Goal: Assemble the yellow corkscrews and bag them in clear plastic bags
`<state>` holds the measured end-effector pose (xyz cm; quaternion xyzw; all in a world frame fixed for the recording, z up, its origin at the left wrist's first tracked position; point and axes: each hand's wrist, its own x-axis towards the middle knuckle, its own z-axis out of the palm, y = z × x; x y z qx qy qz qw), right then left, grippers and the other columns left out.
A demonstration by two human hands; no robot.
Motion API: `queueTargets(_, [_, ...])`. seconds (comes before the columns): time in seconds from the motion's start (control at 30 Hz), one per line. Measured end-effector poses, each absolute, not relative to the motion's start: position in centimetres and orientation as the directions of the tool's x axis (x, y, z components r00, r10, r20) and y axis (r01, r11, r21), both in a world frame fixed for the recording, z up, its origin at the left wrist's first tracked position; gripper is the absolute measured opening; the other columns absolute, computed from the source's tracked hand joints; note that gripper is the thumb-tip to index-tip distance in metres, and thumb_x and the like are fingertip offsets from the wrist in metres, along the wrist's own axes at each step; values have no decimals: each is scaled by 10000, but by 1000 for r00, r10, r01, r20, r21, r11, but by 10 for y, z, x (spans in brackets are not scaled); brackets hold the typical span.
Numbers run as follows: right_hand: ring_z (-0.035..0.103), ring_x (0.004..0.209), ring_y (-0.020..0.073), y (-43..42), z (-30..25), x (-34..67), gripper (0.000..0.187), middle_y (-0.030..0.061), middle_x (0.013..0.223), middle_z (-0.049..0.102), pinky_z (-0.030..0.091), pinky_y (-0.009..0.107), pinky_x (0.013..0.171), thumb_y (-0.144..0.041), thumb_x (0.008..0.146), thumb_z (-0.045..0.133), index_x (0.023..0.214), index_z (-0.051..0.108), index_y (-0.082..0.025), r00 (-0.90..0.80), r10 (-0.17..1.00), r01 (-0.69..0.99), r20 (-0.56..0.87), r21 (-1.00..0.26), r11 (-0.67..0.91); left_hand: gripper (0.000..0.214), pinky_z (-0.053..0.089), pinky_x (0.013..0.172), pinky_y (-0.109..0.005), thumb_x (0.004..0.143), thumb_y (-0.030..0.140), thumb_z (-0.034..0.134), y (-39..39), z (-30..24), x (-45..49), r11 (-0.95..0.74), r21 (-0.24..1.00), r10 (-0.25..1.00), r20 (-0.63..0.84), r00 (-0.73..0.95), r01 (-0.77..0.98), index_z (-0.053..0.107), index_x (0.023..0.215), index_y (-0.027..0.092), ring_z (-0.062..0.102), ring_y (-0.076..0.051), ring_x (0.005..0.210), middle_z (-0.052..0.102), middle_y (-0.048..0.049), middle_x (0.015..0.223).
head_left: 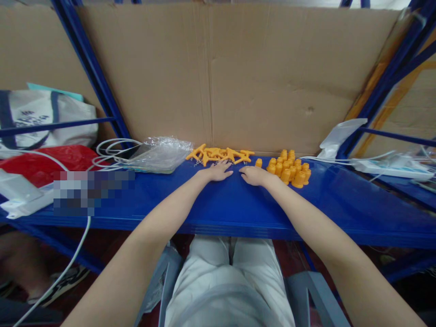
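Note:
My left hand (220, 171) rests palm down at the front of a loose pile of orange branched plastic pieces (213, 154), its fingers spread and touching or nearly touching the pile. Small dark bits that look like metal screws or hooks show around the pile's lower edge, too small to make out. To the right, my right hand (252, 175) is low over the blue shelf top (231, 204) with its fingers curled together; whatever is in them is hidden. A single orange cap-like piece (259, 162) stands just behind this hand. Several similar orange cups (285, 175) stand grouped beside my right wrist.
Left of the pile lie clear plastic bags (163, 154) and coiled white cables (105, 152). A red bag (51, 161) and a white power strip (30, 200) are farther left. Cardboard (238, 77) walls the back; another power strip (391, 168) lies right. Someone's leg (25, 268) shows below left.

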<state>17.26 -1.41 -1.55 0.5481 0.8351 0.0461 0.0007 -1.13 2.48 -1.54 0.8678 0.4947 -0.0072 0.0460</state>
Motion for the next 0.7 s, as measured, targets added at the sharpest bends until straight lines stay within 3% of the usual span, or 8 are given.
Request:
queueTargets(0.17, [579, 1313, 250, -7, -22, 177, 425, 122, 1411, 626, 420, 353, 1101, -217, 983, 414, 1340, 637, -161, -412, 909, 910, 66, 75, 407, 680, 130, 1238, -579, 1010, 514, 276, 20, -2, -20, -422, 22, 906, 38, 421, 906, 209, 1620, 221, 56, -327, 1565, 125, -87, 1694])
queueTargets(0.3, [582, 1309, 252, -8, -21, 178, 425, 118, 1405, 631, 418, 349, 1101, -233, 984, 427, 1349, 636, -170, -416, 906, 909, 72, 64, 412, 658, 115, 1234, -600, 1015, 489, 245, 16, 14, -37, -241, 0, 962, 135, 239, 970, 229, 1616, 221, 40, -322, 1567, 119, -83, 1698])
queueTargets(0.53, [574, 1318, 266, -21, -10, 171, 456, 153, 1434, 600, 421, 333, 1095, -205, 984, 383, 1360, 621, -105, -380, 925, 923, 23, 70, 377, 683, 209, 1192, -665, 992, 486, 276, 7, 37, -72, 98, 118, 960, 249, -125, 988, 266, 1608, 192, 195, -383, 1538, 194, -134, 1682])
queueTargets(0.7, [564, 1329, 272, -14, -16, 174, 458, 146, 1434, 601, 417, 366, 1109, -213, 977, 397, 1365, 622, -123, -405, 913, 914, 50, 45, 403, 717, 201, 1144, -742, 971, 527, 312, -9, 35, -115, 212, 165, 914, 315, -255, 963, 269, 1606, 198, 115, -411, 1549, 141, -148, 1692])
